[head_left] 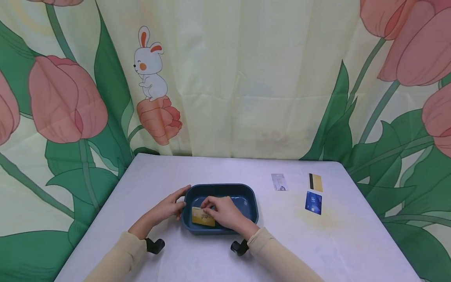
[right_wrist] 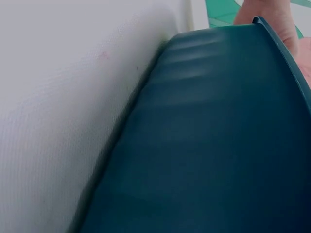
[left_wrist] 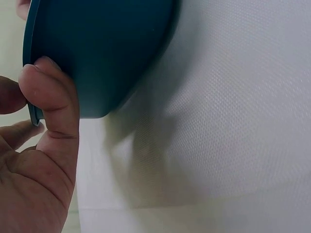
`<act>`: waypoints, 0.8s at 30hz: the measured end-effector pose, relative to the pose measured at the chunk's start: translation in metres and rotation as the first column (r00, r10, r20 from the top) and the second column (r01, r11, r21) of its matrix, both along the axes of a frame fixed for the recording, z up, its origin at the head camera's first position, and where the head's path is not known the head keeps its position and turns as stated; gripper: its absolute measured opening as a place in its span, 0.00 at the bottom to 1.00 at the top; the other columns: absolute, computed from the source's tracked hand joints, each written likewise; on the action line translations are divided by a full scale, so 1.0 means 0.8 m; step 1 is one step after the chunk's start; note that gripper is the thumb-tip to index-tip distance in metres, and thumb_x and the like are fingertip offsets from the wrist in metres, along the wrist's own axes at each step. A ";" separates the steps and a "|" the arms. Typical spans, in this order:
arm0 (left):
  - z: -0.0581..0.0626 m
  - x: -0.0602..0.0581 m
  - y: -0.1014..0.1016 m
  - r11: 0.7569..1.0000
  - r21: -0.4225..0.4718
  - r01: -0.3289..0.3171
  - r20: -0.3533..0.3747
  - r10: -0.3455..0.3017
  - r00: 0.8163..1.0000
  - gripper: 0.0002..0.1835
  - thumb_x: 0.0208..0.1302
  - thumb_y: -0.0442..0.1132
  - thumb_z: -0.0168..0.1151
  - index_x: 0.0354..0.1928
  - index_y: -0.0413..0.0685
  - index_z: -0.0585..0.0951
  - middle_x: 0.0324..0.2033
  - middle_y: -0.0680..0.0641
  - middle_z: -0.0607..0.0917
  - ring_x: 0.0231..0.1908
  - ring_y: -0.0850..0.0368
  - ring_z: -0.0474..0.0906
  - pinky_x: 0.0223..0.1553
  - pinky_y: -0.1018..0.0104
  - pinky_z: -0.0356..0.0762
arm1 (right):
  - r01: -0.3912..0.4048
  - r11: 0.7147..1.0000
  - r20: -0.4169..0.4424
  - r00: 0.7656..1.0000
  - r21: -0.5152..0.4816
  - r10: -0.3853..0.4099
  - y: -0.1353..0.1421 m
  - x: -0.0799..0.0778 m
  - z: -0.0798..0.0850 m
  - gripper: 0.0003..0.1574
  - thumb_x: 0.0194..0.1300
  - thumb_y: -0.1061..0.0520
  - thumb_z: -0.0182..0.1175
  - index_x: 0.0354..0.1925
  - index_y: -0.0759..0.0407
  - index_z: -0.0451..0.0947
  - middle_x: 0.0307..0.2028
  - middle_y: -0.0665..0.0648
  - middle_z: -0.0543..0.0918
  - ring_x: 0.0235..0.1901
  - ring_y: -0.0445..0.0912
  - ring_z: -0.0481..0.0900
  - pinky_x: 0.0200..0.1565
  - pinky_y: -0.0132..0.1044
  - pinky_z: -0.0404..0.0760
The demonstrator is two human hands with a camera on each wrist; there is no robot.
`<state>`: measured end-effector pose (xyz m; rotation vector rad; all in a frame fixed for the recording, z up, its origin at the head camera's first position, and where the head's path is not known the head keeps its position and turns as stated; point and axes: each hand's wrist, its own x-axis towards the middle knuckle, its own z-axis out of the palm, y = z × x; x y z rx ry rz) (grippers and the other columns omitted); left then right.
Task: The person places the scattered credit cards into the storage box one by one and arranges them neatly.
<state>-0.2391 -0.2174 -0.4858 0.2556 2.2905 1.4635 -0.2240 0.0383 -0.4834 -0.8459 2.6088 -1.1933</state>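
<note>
Beneath the curled fingers of the right hand (head_left: 227,214), a thin gold rectangular card (head_left: 201,220) is pinched at its upper edge, inside a dark blue, round-cornered tray (head_left: 244,203). To that hand's left, the tray's end rim is grasped between the thumb and fingers of the left hand (head_left: 165,207). Well to the right of the right hand, a pale silvery card (head_left: 279,182), a black-striped gold card (head_left: 317,183) and a blue card (head_left: 313,203) are spread on the white-covered surface (head_left: 292,239).
</note>
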 end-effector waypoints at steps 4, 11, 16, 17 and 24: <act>-0.001 0.001 0.002 1.000 0.001 -0.004 0.002 0.004 1.000 0.37 0.75 0.32 0.49 0.83 0.52 0.53 0.78 0.36 0.59 0.25 0.52 0.76 0.31 0.61 0.78 | -0.010 1.000 0.013 1.000 0.028 0.010 -0.002 0.000 -0.004 0.08 0.76 0.52 0.61 0.50 0.45 0.84 0.45 0.45 0.90 0.45 0.35 0.83 0.47 0.30 0.82; -0.001 -0.001 0.000 1.000 0.000 0.001 -0.007 -0.001 1.000 0.37 0.75 0.32 0.49 0.83 0.52 0.53 0.77 0.36 0.60 0.25 0.52 0.75 0.31 0.60 0.78 | -0.027 0.998 -0.001 1.000 0.058 0.027 -0.005 -0.004 -0.010 0.08 0.75 0.52 0.61 0.50 0.44 0.84 0.44 0.44 0.90 0.44 0.34 0.83 0.51 0.34 0.81; -0.001 -0.002 0.000 1.000 0.005 0.007 -0.006 -0.007 1.000 0.37 0.75 0.32 0.48 0.83 0.52 0.53 0.77 0.36 0.61 0.25 0.52 0.75 0.31 0.61 0.78 | -0.022 0.996 -0.014 1.000 0.081 0.023 -0.006 -0.005 -0.011 0.08 0.75 0.51 0.62 0.50 0.43 0.84 0.43 0.40 0.89 0.45 0.34 0.82 0.64 0.51 0.71; -0.001 -0.003 0.000 1.000 0.006 0.007 -0.005 -0.007 1.000 0.37 0.75 0.32 0.48 0.83 0.52 0.53 0.77 0.36 0.61 0.25 0.52 0.75 0.31 0.61 0.78 | -0.019 0.996 -0.012 1.000 0.084 0.020 -0.006 -0.005 -0.011 0.08 0.75 0.50 0.62 0.50 0.43 0.84 0.44 0.40 0.89 0.46 0.34 0.82 0.65 0.54 0.69; -0.002 -0.001 0.003 1.000 -0.008 -0.010 -0.001 0.010 1.000 0.37 0.75 0.32 0.48 0.83 0.52 0.53 0.77 0.36 0.59 0.25 0.52 0.76 0.32 0.61 0.78 | -0.009 0.992 -0.012 1.000 0.124 0.011 -0.005 -0.005 -0.014 0.10 0.76 0.48 0.61 0.50 0.43 0.85 0.45 0.40 0.88 0.48 0.35 0.82 0.66 0.56 0.68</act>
